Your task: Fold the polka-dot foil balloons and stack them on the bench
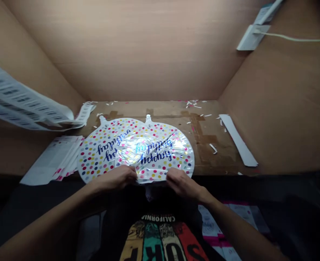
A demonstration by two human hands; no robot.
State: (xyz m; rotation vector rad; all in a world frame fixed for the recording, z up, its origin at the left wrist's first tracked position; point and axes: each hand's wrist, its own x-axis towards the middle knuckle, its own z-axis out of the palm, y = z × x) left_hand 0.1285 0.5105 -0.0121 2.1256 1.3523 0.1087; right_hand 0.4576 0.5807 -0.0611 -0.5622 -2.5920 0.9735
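Foil birthday balloon [156, 150] extends beyond the left hand [123, 174] and right hand [181, 181], both pinching its near edge.

A plain light-brown back wall [138, 50] rises behind the brown, tape-patched counter [226, 159] and meets a left wall [26, 59] and a right wall [287, 105] of similar brown, closing the space in like a booth. High near the right-hand corner sits a white box [251, 38], with a pale cord [293, 37] running off to the right. Light falls brightest on the back wall, leaving deep shadow below the counter's front edge.
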